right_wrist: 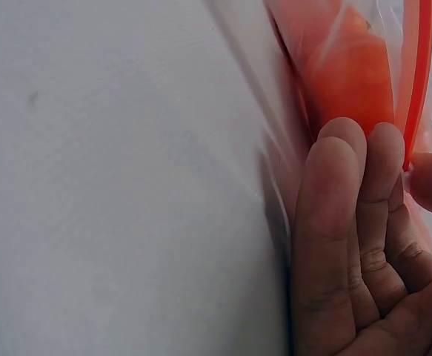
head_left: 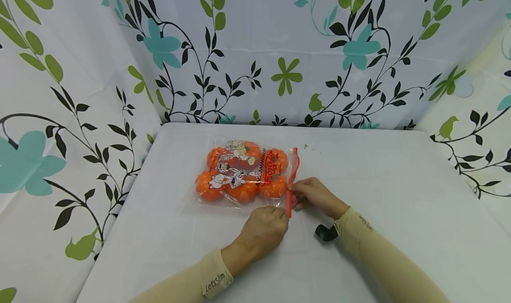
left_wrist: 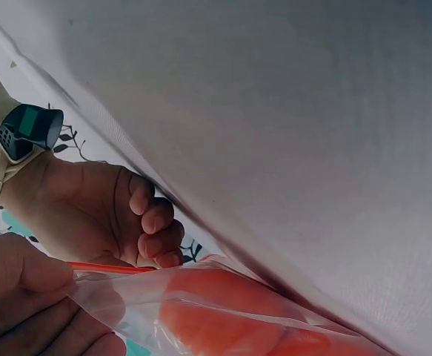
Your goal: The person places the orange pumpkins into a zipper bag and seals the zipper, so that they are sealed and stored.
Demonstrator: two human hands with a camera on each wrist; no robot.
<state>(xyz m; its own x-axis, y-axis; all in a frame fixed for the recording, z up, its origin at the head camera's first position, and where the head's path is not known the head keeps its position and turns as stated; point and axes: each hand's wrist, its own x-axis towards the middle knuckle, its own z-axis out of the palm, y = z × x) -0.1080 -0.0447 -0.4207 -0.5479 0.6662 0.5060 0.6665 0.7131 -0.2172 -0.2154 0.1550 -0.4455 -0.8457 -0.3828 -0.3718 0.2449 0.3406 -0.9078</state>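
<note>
A clear zip bag (head_left: 255, 172) printed with cartoon figures and red lettering lies flat on the table. Inside are several round, ribbed orange pieces (head_left: 242, 192), like small pumpkins, some with a bit of green on top. Along its right side runs a red zip strip (head_left: 294, 165). My left hand (head_left: 259, 230) pinches the bag's near corner at the lower end of this strip, its fingertips hidden in the head view. Higher up, my right hand (head_left: 315, 196) pinches the red strip between thumb and fingers. In the left wrist view, clear film (left_wrist: 97, 293) stretches from the left thumb.
A white-covered table (head_left: 399, 196) lies beneath everything. Patterned curtains (head_left: 247, 50) with leaves and flowers close off the back and sides. A small black wrist camera (head_left: 326, 233) sits at the right wrist. Small dark specks (head_left: 305, 146) mark the cloth beyond the bag.
</note>
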